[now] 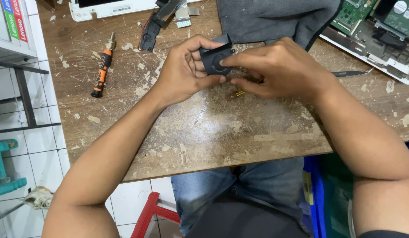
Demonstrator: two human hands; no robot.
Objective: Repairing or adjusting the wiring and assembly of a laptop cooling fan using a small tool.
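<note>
A small black laptop cooling fan [214, 56] is held above the worn wooden table [204, 132]. My left hand [184, 70] grips it from the left side, fingers curled around its edge. My right hand [279, 68] comes in from the right, its fingertips pressing on the fan's round centre. Thin yellow and red wires [238, 94] lie on the table just below my right hand; where they end is hidden.
An orange and black screwdriver [101, 68] lies at the left. A dark grey cloth [275, 20] sits at the back. An opened laptop with green circuit boards [380, 31] is at the back right. A black part [153, 26] and white casing [107, 9] lie behind.
</note>
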